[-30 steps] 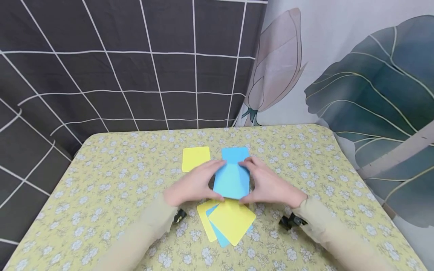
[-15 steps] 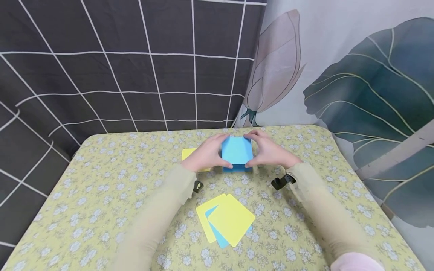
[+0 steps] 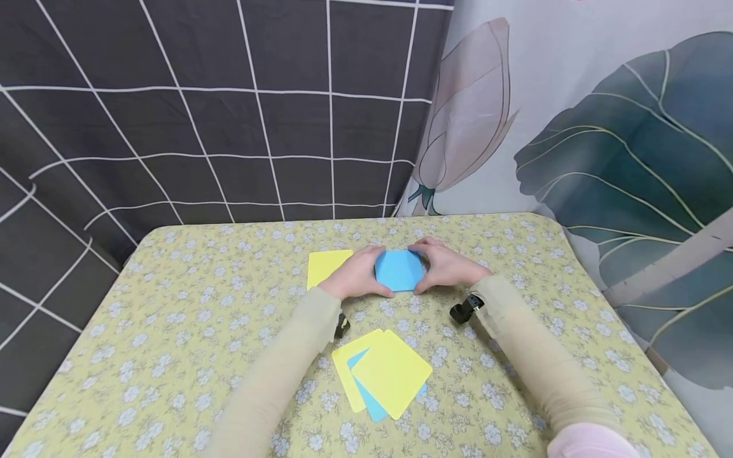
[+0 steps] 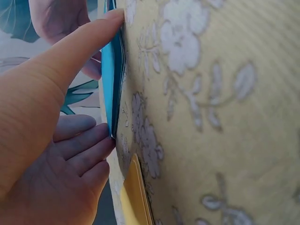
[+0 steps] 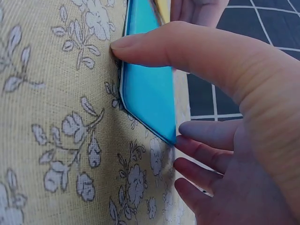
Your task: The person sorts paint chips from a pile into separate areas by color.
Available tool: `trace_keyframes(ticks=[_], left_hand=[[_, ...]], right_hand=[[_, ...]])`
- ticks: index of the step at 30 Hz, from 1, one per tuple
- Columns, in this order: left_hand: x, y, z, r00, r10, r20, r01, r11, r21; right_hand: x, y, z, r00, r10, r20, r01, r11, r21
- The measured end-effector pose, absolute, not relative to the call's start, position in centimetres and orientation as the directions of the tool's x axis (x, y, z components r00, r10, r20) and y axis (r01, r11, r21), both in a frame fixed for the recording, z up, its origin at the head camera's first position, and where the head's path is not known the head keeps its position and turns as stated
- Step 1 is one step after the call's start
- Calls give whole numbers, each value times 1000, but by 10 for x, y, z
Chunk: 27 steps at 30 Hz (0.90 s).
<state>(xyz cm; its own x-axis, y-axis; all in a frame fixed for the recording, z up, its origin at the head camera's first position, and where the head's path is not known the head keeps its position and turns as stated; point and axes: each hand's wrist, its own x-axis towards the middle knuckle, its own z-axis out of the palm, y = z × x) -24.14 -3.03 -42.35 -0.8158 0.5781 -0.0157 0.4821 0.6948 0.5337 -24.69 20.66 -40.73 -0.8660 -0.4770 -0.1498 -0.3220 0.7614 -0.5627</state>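
Note:
In the head view, two blue square cards (image 3: 399, 270), one over the other with layered edges, lie at the back middle of the table. My left hand (image 3: 362, 273) holds their left side, thumb at the near corner and fingers at the far one. From the other side, my right hand (image 3: 448, 266) grips the right corners in the same way. In the left wrist view, the blue edge (image 4: 110, 79) sits between thumb and fingertips. The right wrist view shows the blue face (image 5: 147, 93) close to the cloth.
A yellow card stack (image 3: 323, 268) lies just left of my left hand. Nearer the front is a fanned pile with a yellow card (image 3: 392, 374) on top and a blue card (image 3: 372, 402) beneath. A floral cloth (image 3: 172, 331) covers the table. Dark gridded fabric (image 3: 217, 127) hangs behind.
Both hands have carried a blue card away from the front pile to the back, over the blue card lying there, and lowered it. The yellow cards have stayed put.

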Motion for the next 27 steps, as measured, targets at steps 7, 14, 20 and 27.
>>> trace_keyframes(ticks=[7,14,20,27], left_hand=[[-238,-31,-422,-813,582,-3,492,689,532],[-221,-42,-406,-811,583,49,510,663,547],[-196,-55,-396,-810,583,68,512,646,566],[-163,-64,-394,-814,574,91,514,638,573]], right_hand=[[-242,209,-405,-868,-476,-142,-329,765,-554],[-228,210,-395,-855,-513,-77,-402,748,-529],[-214,212,-390,-839,-543,-27,-459,733,-502],[-193,213,-384,-833,-554,-5,-477,721,-503]])
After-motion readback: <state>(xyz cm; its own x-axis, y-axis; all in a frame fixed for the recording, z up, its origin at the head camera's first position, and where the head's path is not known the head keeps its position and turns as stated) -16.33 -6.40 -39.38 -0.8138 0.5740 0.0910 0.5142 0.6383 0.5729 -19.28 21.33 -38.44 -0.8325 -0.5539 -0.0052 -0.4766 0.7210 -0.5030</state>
